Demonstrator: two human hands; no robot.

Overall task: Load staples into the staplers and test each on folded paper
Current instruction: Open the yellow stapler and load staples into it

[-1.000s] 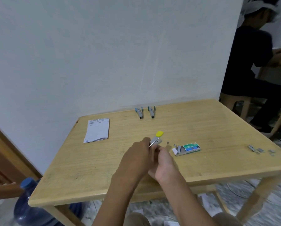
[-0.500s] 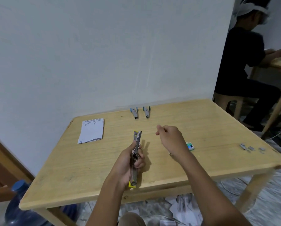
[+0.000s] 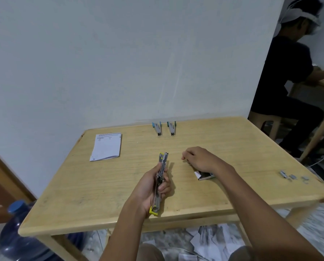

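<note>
Left hand (image 3: pixel 148 188): palm turned up above the near half of the desk (image 3: pixel 82 194); its grip is closed, fingers and thumb wrapped round the middle of the yellow stapler (image 3: pixel 163 162).
Yellow stapler: swung open into one long strip, metal channel facing up, one yellow end toward the wall and the other at the heel of the palm, near the desk's front edge.
Right hand (image 3: pixel 200 160): knuckles up, just right of the open stapler and apart from it, fingers curled under with the tips close to the wood; whether this grip has anything in it cannot be told.
Staple box (image 3: pixel 204 176): lying open on the desk, partly hidden beneath the right wrist.
Blue staplers (image 3: pixel 158 129): a pair side by side at the far edge, by the wall, both closed.
Folded paper (image 3: pixel 106 146): flat at the far left of the desk, well apart from both hands.
Loose staple strips (image 3: pixel 289 176): a small scatter near the right edge.
Below the desk: paper scraps (image 3: pixel 204 240) litter the floor; a blue water bottle (image 3: pixel 22 232) stands by the left leg.
Background: a second person (image 3: pixel 289 72) in dark clothes sits at another table on the right.
</note>
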